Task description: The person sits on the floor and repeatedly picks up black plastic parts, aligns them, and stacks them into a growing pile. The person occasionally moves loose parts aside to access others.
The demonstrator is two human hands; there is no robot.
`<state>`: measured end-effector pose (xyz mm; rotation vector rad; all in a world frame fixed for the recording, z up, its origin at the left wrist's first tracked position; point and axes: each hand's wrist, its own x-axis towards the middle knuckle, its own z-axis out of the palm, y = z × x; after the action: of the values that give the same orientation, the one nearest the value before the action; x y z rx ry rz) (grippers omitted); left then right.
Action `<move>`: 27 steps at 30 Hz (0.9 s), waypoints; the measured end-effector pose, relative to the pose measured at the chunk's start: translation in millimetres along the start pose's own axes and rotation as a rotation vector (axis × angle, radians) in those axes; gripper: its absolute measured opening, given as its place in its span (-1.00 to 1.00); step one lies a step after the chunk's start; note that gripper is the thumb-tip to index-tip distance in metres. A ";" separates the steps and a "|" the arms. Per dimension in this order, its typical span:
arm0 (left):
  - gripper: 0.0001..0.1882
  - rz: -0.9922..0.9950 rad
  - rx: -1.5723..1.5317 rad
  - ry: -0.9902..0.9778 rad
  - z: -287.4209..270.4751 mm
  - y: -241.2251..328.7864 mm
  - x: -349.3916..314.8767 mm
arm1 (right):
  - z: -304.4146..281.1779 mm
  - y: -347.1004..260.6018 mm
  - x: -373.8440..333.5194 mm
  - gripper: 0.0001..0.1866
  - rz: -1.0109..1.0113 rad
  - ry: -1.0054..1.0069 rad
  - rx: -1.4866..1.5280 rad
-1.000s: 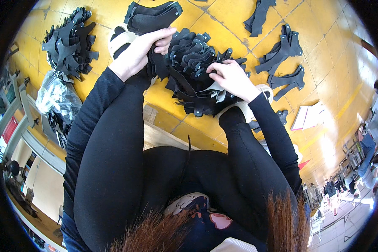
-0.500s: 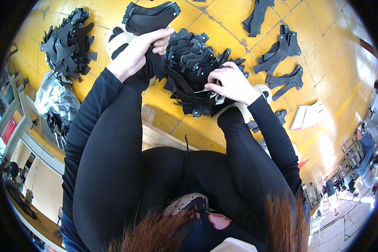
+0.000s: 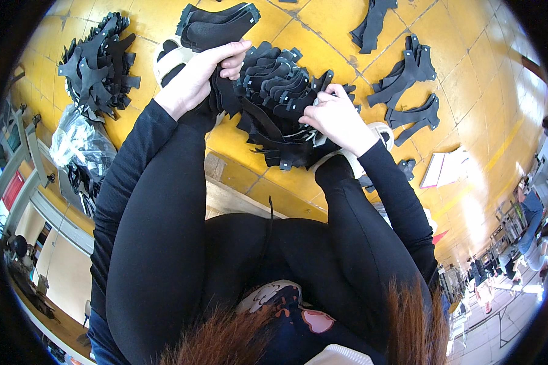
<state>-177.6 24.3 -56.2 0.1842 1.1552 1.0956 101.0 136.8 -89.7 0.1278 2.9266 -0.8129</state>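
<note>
My left hand (image 3: 202, 74) is closed around a bundle of curved black fabric pieces (image 3: 218, 29) with small pale tags. The bundle's upper part sticks up beyond the fingers, and more black cloth hangs below the palm. On the floor between my feet lies a large pile of similar black pieces (image 3: 277, 79), stacked in overlapping rows. My right hand (image 3: 335, 118) is at the right side of this pile, fingers curled and pinched together beside some white strips (image 3: 316, 137). What the right fingertips hold, if anything, is too small to make out.
Another heap of black pieces (image 3: 97, 67) lies at the far left, above a clear plastic bag (image 3: 82, 143). Smaller black bundles (image 3: 408, 70) lie at the right on the yellow tiled floor (image 3: 323, 36), near a white-and-red paper item (image 3: 444, 167). A metal frame (image 3: 33, 152) stands at the left.
My right hand has shifted slightly and its fingers have curled in more over the pile's right side. The left hand and its bundle have barely moved.
</note>
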 end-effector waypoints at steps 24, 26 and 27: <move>-0.84 0.009 -0.078 0.087 -10.2 -4.5 2.3 | -74.3 -15.4 -94.0 -0.52 0.713 0.958 0.696; -0.89 0.021 -0.084 0.068 -8.2 -3.8 2.6 | -75.3 -10.6 -144.9 -0.58 0.850 0.808 0.506; -0.89 0.018 -0.074 0.073 -6.9 -3.4 2.3 | -71.4 -10.6 -171.7 -0.64 0.942 0.752 0.576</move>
<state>-181.1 21.7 -62.9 0.0977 1.1776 1.1671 264.7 155.5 -2.9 2.0086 2.4504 -1.5420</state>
